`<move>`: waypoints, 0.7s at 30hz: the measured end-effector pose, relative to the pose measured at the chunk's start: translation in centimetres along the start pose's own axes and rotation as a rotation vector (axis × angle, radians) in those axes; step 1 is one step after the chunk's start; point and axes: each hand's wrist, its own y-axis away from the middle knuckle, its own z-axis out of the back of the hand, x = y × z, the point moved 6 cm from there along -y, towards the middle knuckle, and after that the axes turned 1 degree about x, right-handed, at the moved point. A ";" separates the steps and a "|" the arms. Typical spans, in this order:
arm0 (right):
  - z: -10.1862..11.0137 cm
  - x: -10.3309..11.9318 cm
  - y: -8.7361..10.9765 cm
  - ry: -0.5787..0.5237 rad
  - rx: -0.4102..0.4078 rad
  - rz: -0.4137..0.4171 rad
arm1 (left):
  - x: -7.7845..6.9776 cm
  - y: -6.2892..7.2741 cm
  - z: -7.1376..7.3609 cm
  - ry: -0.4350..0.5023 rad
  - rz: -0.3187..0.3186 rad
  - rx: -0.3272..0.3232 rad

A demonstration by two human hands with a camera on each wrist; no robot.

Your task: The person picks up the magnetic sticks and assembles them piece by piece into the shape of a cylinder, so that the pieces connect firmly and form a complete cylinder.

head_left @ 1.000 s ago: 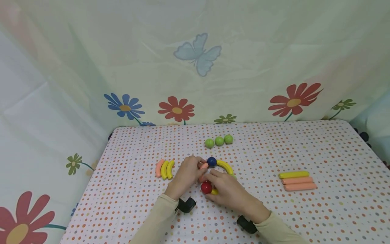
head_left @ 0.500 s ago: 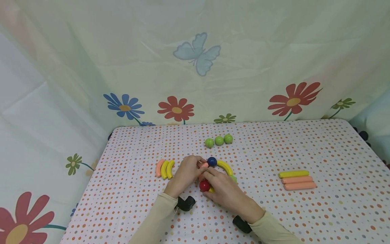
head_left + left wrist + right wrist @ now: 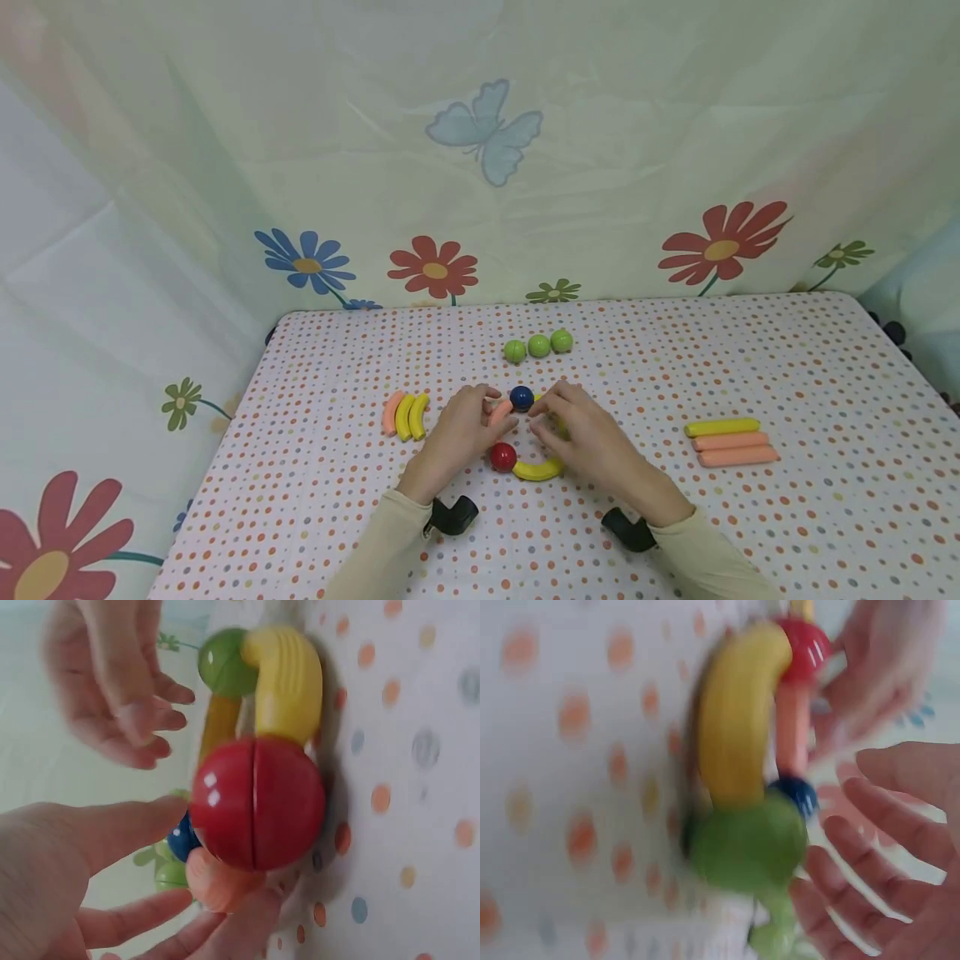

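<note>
Person at the table, bare hands, ring of play pieces between them. Left hand [image 3: 461,425] sits at the peach stick [image 3: 500,412]: fingers fairly straight along its outer side, seemingly touching, thumb held apart from it in the left wrist view. Not a clench; looks like a light steadying touch, likely so the stick doesn't swing out of line between its two balls. Right hand [image 3: 592,433] is released: fingers spread loosely over the right side of the ring, nothing between them. Probably raised like that to avoid knocking the pieces underneath.

Peach stick lies just inside the left fingers. Blue ball [image 3: 522,398] at its far end, between the two hands; red ball [image 3: 503,457] nearer the person, just below the left thumb. Stick seems to reach both, though the thumb hides its near end from overhead. Near yellow curve [image 3: 538,471] runs from the red ball to a green ball [image 3: 225,664] by the right hand; far yellow curve [image 3: 220,724] lies partly under the right fingers. Balls look to serve as corner joints, sticks as links.

Loose pieces sit sorted by shape, presumably for easy picking: three curved sticks [image 3: 405,418] left of the left hand, three straight sticks [image 3: 731,443] well right of the right hand, three green balls [image 3: 538,346] beyond both.
</note>
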 end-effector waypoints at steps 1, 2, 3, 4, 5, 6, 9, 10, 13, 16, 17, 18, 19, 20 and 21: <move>0.5 -0.4 0.0 0.007 0.005 -0.011 | 0.0 0.3 0.0 -0.004 0.010 0.000; 0.8 -0.9 0.0 0.006 0.020 -0.029 | 0.0 0.6 0.0 -0.003 0.018 0.003; 1.2 -1.3 0.1 -0.002 0.040 -0.043 | 0.0 0.9 0.1 -0.005 0.021 0.004; 1.4 -1.6 0.1 -0.006 0.062 -0.055 | 0.0 1.2 0.1 0.002 0.022 0.006; 1.6 -1.9 0.2 -0.013 0.092 -0.067 | 0.0 1.5 0.1 0.015 0.028 0.014; 1.7 -2.2 0.3 -0.028 0.125 -0.075 | 0.0 1.8 0.1 0.029 0.031 0.021; 1.8 -2.8 0.8 -0.063 0.216 -0.046 | 0.1 2.4 0.0 0.070 0.039 0.042; 1.8 -2.8 0.9 -0.078 0.245 -0.025 | 0.1 2.5 -0.1 0.076 0.037 0.047; 1.5 -2.8 1.3 -0.088 0.299 0.054 | 0.0 2.8 0.0 0.029 0.000 0.054; 1.3 -2.7 1.5 -0.060 0.295 0.109 | -0.6 2.8 0.3 -0.066 -0.098 0.080; 1.2 -2.7 1.6 -0.044 0.285 0.124 | -1.0 2.9 0.4 -0.096 -0.139 0.098; 1.2 -2.7 1.6 -0.029 0.272 0.135 | -1.3 2.9 0.4 -0.125 -0.182 0.119; 1.1 -2.7 1.7 -0.015 0.259 0.144 | -1.5 2.9 0.4 -0.151 -0.215 0.146; 1.1 -2.7 1.7 -0.002 0.246 0.150 | -1.7 3.0 0.3 -0.182 -0.245 0.172; 1.0 -2.8 1.7 0.011 0.237 0.155 | -1.9 3.0 0.2 -0.216 -0.275 0.196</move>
